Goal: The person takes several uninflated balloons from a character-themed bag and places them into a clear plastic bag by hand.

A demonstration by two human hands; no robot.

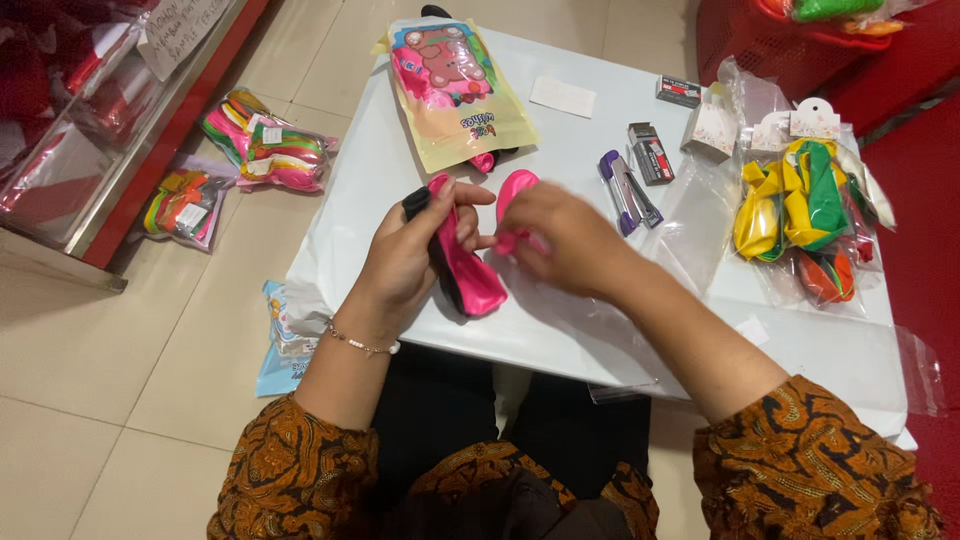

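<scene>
Looking down from the head camera, the left hand is closed around a small bunch of uninflated balloons, pink with a black one at the far end by the thumb. The bunch's long axis runs from far-left to near-right, and its free pink end lies on the white table just near-right of the fist. The right hand, blurred, pinches a single pink balloon between its fingertips; its rounded end rises on the far side of the hand. That single balloon sits just right of the bunch, with the two hands almost touching. A purple stapler lies further right, a clear bag of yellow, green and orange balloons at the right edge, and a yellow pictured pouch on the far side.
</scene>
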